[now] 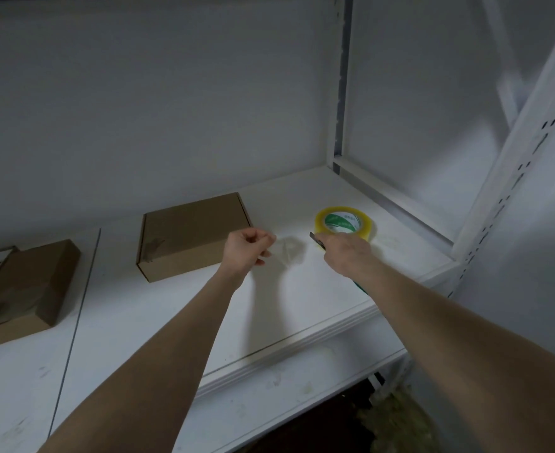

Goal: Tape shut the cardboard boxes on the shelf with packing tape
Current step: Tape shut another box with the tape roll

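Cardboard box (191,233) lies flat on the white shelf (171,322), just beyond and to the left of the left hand (246,248); long axis runs left to right, right end angled slightly away from the person; lid closed; a dull patch of tape sits on its left end.

Second cardboard box (24,289) lies well to the left of both hands, flat, long axis running from the near edge toward the back; a flat labelled piece at its left side is cut off by the frame edge.

Left hand: fingers curled, thumb and fingertips pinching one end of a clear tape strip (286,253); strip stretches rightward toward the right hand (346,253); it is faint and its far end cannot be traced.

Right hand: back toward the camera, fingers wrapped round a cutter (315,240); dark blade tip projects leftward from the hand, toward the strip; a green part shows below the wrist.

Packing tape roll (344,220), yellowish with a green and white core, lies flat just beyond the right hand, hole upward; whether the hand touches it cannot be told.

Both hands are held above the shelf, near each other, box side to the left, roll side to the right.
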{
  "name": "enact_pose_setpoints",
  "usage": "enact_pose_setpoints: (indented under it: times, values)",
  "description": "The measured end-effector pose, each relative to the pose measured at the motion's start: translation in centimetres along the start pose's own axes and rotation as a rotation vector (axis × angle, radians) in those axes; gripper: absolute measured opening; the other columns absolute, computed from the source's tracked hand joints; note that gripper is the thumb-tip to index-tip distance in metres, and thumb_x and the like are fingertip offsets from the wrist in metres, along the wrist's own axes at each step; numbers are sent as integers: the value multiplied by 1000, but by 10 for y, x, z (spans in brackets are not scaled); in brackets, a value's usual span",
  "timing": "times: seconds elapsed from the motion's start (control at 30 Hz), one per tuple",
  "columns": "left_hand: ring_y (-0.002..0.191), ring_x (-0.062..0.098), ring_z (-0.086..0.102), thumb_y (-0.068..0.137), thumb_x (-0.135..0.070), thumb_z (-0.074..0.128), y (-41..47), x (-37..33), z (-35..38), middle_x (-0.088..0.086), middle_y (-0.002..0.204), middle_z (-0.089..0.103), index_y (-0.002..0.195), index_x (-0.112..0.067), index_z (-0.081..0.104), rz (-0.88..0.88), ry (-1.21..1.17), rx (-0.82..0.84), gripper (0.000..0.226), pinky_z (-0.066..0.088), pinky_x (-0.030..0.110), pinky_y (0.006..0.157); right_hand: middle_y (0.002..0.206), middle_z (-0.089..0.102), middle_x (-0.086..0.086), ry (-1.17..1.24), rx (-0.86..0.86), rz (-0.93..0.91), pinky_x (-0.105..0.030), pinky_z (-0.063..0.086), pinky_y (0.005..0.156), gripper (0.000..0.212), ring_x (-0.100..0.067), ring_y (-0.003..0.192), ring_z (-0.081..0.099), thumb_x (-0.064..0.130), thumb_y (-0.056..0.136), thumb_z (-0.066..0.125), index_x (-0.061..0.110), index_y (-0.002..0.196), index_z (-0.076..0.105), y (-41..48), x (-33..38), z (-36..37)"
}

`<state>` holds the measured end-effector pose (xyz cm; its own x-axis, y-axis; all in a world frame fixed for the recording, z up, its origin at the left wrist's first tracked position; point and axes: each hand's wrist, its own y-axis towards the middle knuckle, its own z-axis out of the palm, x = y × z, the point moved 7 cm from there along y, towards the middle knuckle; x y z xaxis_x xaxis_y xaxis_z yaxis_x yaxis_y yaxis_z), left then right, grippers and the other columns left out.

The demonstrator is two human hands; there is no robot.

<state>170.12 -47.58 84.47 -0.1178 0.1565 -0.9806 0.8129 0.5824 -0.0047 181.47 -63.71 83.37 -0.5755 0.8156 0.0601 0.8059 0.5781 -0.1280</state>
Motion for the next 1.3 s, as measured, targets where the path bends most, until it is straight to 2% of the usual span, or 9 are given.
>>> enact_pose_setpoints:
  times: [0.07,0.23,0.47,0.63,0.8,1.03,1.13,1.2,1.3]
  values:
    - [50,1,57,86,-13,69,3,-2,3,0,69,58,73,-14,63,1,-5,-5,15,43,16,45,136,53,-10,1,12,3,-32,43,86,51,-31,118,55,13,104,30,35,150,31,5,-2,1]
    - [49,-1,57,86,-13,68,10,-5,13,1,70,58,73,-15,63,2,-4,-5,15,43,16,45,142,49,-9,-41,3,57,-36,44,98,44,-30,128,49,16,104,34,23,148,34,11,-18,9]
    - [54,4,58,86,-14,69,16,-5,27,0,72,60,75,-14,65,-10,22,3,12,45,18,48,148,33,-10,-65,2,12,-39,44,94,57,-31,126,47,13,102,35,28,154,18,11,-34,16]
    - [54,4,58,86,-13,68,19,-8,38,1,74,62,76,-13,66,-10,23,9,10,45,18,48,140,47,-8,-24,-56,-5,-39,46,93,56,-31,122,53,9,101,38,33,150,28,15,-44,10]
    - [54,4,58,86,-13,68,21,-11,49,1,72,60,77,-13,67,-7,30,34,9,45,18,49,123,59,-8,5,-116,4,-35,48,80,56,-27,111,59,3,99,42,33,145,36,20,-55,9]
    - [58,8,58,86,-14,68,23,-11,55,0,73,61,76,-15,67,-13,38,39,10,46,19,50,124,46,-10,-14,-160,-14,-34,48,75,64,-27,103,58,2,97,46,38,148,30,19,-58,16]
    - [59,8,58,87,-14,67,24,-13,57,0,74,61,76,-15,67,-7,37,32,11,46,18,50,129,41,-12,14,-194,-6,-36,47,74,59,-29,101,59,3,96,51,30,146,32,17,-59,15]
    - [60,8,59,87,-14,67,25,-15,58,0,74,62,77,-14,67,-1,43,30,10,47,18,51,131,43,-13,64,-214,19,-38,46,74,52,-31,104,59,3,95,54,18,139,33,15,-62,14]
    - [58,7,59,88,-13,66,26,-19,59,-1,74,62,78,-14,67,6,43,31,10,47,19,52,130,48,-12,88,-223,41,-37,42,73,45,-30,109,57,5,95,55,12,134,33,14,-65,12]
